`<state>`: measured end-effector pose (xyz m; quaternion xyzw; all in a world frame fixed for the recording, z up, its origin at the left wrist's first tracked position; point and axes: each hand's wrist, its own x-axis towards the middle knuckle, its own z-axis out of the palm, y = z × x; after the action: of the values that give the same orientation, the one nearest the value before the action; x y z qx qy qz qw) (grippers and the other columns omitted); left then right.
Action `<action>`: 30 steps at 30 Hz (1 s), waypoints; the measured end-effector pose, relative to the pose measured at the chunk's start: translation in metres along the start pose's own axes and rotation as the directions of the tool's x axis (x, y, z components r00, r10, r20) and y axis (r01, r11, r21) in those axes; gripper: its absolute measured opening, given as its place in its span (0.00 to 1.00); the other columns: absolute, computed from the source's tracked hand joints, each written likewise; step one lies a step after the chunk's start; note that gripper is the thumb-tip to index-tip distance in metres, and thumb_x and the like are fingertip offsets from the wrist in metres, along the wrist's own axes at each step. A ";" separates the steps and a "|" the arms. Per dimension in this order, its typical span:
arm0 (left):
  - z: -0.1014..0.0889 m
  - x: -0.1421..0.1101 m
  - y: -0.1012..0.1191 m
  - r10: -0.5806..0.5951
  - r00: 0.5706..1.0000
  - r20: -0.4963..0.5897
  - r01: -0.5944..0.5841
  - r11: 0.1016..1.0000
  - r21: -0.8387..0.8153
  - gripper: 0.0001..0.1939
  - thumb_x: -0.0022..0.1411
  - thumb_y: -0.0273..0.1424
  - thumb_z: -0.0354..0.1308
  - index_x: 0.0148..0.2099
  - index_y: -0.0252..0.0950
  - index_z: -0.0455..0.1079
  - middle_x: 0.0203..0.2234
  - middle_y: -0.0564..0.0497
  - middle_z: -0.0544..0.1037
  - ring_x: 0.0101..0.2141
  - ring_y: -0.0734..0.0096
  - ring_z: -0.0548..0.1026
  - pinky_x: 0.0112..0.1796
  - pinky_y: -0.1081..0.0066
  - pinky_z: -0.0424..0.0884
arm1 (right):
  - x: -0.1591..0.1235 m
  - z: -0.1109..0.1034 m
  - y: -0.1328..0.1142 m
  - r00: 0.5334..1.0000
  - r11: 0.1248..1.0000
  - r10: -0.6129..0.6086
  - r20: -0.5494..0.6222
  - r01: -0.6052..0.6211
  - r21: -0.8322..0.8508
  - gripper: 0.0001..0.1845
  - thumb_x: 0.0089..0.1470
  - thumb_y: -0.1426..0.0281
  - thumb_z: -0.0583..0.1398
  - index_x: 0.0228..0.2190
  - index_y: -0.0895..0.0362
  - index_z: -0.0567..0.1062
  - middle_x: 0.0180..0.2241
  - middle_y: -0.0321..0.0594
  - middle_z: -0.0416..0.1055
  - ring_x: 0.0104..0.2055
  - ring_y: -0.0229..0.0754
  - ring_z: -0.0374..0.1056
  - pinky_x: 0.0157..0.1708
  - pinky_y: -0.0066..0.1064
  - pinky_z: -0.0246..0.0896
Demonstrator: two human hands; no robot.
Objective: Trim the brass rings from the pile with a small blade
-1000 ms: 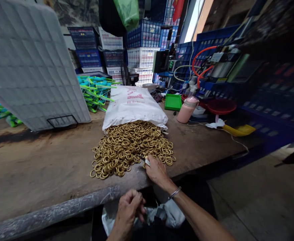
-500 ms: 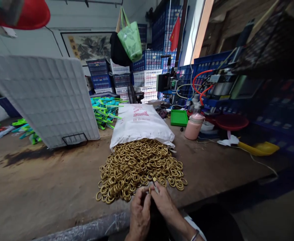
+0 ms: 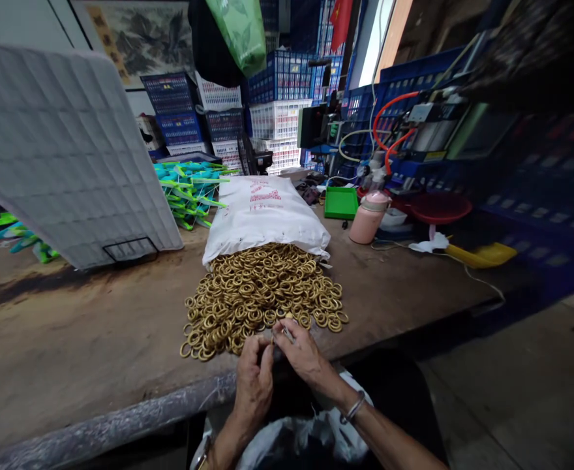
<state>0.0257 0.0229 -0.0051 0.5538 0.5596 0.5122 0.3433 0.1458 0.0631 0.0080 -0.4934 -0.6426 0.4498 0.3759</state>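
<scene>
Brown worktop (image 3: 96, 339), crates (image 3: 280, 117) behind, ring heap (image 3: 262, 294) near pinched hands (image 3: 254, 378) (image 3: 304, 356): slim tool (image 3: 288, 334) in right, perhaps a ring (image 3: 272, 340) in left.

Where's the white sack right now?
In the head view, the white sack lies on the workbench near the picture's middle, just beyond the pile of gold-coloured rings and left of the green tray.

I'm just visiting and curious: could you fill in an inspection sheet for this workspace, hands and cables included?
Surface: brown bench, dark stain at left.
Job's things: many gold-coloured rings heaped at the mouth of a white sack.
Clutter: pink bottle and green tray, right of the sack.
Hands: right hand holds a small tool; left hand close beside it, contents too small to tell.
Cables: orange hose at right.
Surroundings: stacked crates behind.
</scene>
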 end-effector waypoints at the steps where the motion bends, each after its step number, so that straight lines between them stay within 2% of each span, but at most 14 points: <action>1: -0.001 -0.001 0.001 0.023 1.000 0.017 -0.023 1.000 0.015 0.08 0.57 0.31 0.49 0.34 0.37 0.68 0.29 0.50 0.71 0.33 0.66 0.67 0.38 0.67 0.63 | 0.000 0.000 -0.003 1.000 1.000 -0.002 0.025 0.002 -0.007 0.11 0.50 0.63 0.52 0.28 0.58 0.67 0.26 0.33 0.63 0.30 0.35 0.58 0.32 0.25 0.53; 4: -0.003 -0.004 0.004 0.028 0.998 0.057 -0.028 1.000 0.013 0.08 0.58 0.32 0.48 0.35 0.36 0.68 0.29 0.50 0.71 0.33 0.67 0.68 0.38 0.67 0.63 | 0.000 0.001 -0.005 0.999 0.999 0.028 0.026 -0.027 -0.023 0.10 0.49 0.64 0.52 0.23 0.58 0.66 0.22 0.31 0.60 0.26 0.33 0.56 0.28 0.24 0.51; 7: -0.003 -0.005 0.007 -0.084 0.991 0.101 0.093 0.992 -0.083 0.09 0.59 0.35 0.48 0.33 0.36 0.66 0.25 0.53 0.70 0.26 0.72 0.68 0.30 0.72 0.65 | 0.000 0.004 -0.001 0.999 0.999 0.032 -0.019 -0.033 -0.020 0.10 0.48 0.65 0.52 0.21 0.58 0.65 0.20 0.30 0.59 0.24 0.32 0.54 0.26 0.24 0.50; 9: -0.002 -0.005 0.009 -0.221 0.960 0.170 0.248 0.955 -0.164 0.12 0.58 0.40 0.49 0.32 0.36 0.64 0.20 0.56 0.67 0.18 0.77 0.64 0.20 0.76 0.61 | -0.001 0.005 0.001 0.999 0.999 0.037 -0.027 -0.037 -0.009 0.10 0.49 0.65 0.52 0.22 0.58 0.64 0.20 0.30 0.58 0.24 0.32 0.54 0.25 0.24 0.50; 11: -0.002 -0.005 0.011 -0.335 0.906 0.258 0.395 0.889 -0.234 0.15 0.55 0.44 0.49 0.31 0.36 0.63 0.17 0.58 0.66 0.14 0.81 0.60 0.15 0.79 0.57 | -0.002 0.005 0.001 0.998 0.998 0.055 -0.027 -0.055 -0.004 0.09 0.48 0.66 0.51 0.21 0.57 0.64 0.18 0.29 0.58 0.23 0.32 0.54 0.25 0.24 0.49; 13: -0.002 -0.005 0.015 -0.392 0.864 0.316 0.483 0.823 -0.300 0.17 0.53 0.46 0.51 0.29 0.35 0.62 0.17 0.57 0.67 0.13 0.82 0.60 0.14 0.80 0.56 | -0.005 0.004 -0.002 0.997 0.998 0.068 -0.031 -0.068 -0.007 0.09 0.48 0.67 0.51 0.21 0.57 0.64 0.18 0.29 0.58 0.23 0.33 0.55 0.24 0.24 0.49; 15: -0.003 -0.006 0.019 -0.410 0.846 0.341 0.521 0.772 -0.364 0.18 0.51 0.47 0.53 0.30 0.35 0.62 0.19 0.56 0.68 0.14 0.82 0.61 0.14 0.80 0.57 | -0.007 0.003 -0.005 0.997 0.998 0.070 -0.028 -0.070 -0.006 0.08 0.48 0.68 0.51 0.21 0.57 0.64 0.19 0.30 0.60 0.23 0.33 0.57 0.25 0.24 0.50; 18: -0.005 -0.007 0.021 -0.406 0.845 0.347 0.527 0.740 -0.418 0.19 0.50 0.47 0.55 0.31 0.35 0.62 0.20 0.56 0.68 0.15 0.83 0.61 0.14 0.81 0.58 | -0.009 -0.001 -0.005 0.998 0.997 0.065 -0.020 -0.066 -0.033 0.10 0.51 0.69 0.48 0.22 0.57 0.64 0.18 0.30 0.61 0.22 0.33 0.57 0.24 0.24 0.50; 22: -0.006 -0.008 0.019 -0.411 0.861 0.300 0.506 0.753 -0.422 0.18 0.50 0.47 0.55 0.30 0.36 0.60 0.20 0.57 0.68 0.14 0.84 0.59 0.14 0.81 0.58 | -0.015 -0.005 0.002 0.999 0.971 -0.030 -0.014 0.025 -0.238 0.09 0.51 0.70 0.48 0.22 0.56 0.64 0.18 0.31 0.59 0.22 0.33 0.56 0.24 0.24 0.48; 25: -0.007 -0.008 0.017 -0.383 0.879 0.285 0.471 0.794 -0.384 0.19 0.51 0.48 0.53 0.28 0.36 0.58 0.17 0.59 0.66 0.13 0.83 0.58 0.14 0.81 0.57 | -0.022 -0.005 0.006 0.992 0.932 -0.086 0.096 0.114 -0.344 0.07 0.47 0.75 0.49 0.26 0.56 0.65 0.21 0.32 0.63 0.23 0.34 0.57 0.25 0.24 0.48; 30: -0.008 -0.009 0.019 -0.332 0.900 0.281 0.414 0.853 -0.317 0.19 0.51 0.49 0.52 0.28 0.37 0.59 0.13 0.61 0.60 0.12 0.83 0.57 0.14 0.80 0.56 | -0.027 -0.002 0.000 0.975 0.847 -0.096 0.201 0.186 -0.498 0.12 0.39 0.80 0.48 0.27 0.56 0.64 0.22 0.34 0.63 0.24 0.35 0.57 0.26 0.25 0.46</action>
<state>0.0247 0.0100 0.0128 0.4118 0.5097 0.4678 0.5931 0.1544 0.0371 0.0072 -0.4871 -0.8032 0.2734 0.2071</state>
